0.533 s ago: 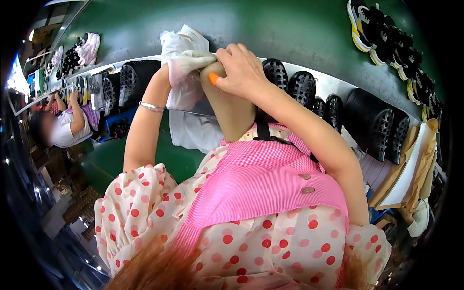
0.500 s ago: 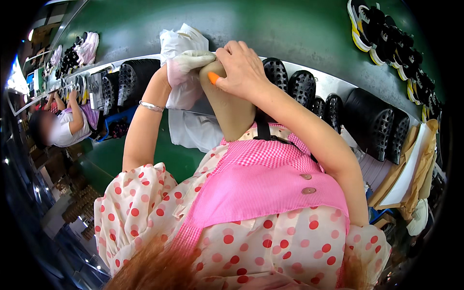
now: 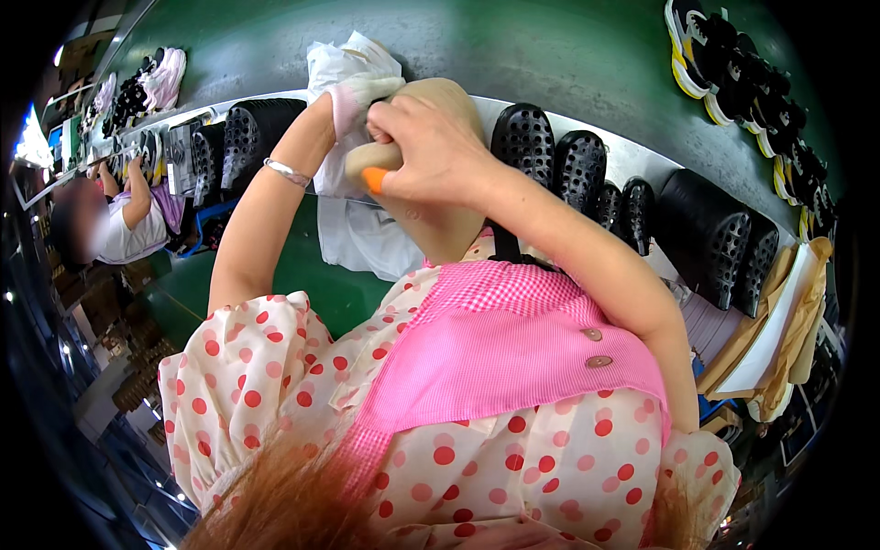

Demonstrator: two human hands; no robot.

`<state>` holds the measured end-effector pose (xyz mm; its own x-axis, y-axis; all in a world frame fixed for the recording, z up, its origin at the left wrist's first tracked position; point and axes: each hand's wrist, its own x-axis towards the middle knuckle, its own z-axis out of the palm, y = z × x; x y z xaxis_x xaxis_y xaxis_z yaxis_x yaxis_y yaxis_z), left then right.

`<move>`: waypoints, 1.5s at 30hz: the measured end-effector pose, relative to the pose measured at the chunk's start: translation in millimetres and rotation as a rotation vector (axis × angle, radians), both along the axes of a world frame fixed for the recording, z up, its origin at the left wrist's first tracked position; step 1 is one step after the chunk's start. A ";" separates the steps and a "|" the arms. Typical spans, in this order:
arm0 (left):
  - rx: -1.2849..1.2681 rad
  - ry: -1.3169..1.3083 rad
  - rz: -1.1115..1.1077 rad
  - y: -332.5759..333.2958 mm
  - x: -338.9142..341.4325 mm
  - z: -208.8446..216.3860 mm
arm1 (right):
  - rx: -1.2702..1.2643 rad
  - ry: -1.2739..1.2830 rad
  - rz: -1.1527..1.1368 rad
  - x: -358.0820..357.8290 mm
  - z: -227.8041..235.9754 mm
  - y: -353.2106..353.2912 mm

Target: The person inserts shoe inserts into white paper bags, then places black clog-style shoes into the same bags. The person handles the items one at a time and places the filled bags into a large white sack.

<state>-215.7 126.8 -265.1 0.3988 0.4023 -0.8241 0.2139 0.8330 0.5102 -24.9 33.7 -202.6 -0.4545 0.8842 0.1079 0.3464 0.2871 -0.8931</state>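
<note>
Head view: beige form [image 3: 431, 229], just before pink apron [image 3: 513, 339]; probably stiff, smooth, best held by rounded end. Right hand [image 3: 433, 156]: grip curled on it. Left hand [image 3: 356, 99]: gloved, grip unclear.

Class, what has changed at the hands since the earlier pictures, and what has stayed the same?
The right hand has moved left and slightly down over the tan form, its fingers now curled instead of stretched; the form's upper part now shows beyond them. The gloved left hand stays beside it; the black perforated boots stay put.
</note>
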 end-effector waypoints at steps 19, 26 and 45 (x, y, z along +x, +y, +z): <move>0.839 0.015 -0.015 -65.0 99.6 85.0 | -0.577 0.886 -0.498 157.5 38.8 -32.6; 0.276 -0.608 0.055 -112.2 209.4 153.6 | -0.350 0.803 -0.654 234.4 79.8 -73.0; 0.206 -0.821 0.159 -127.7 309.0 161.1 | 0.173 -0.821 -1.456 512.5 22.4 -279.8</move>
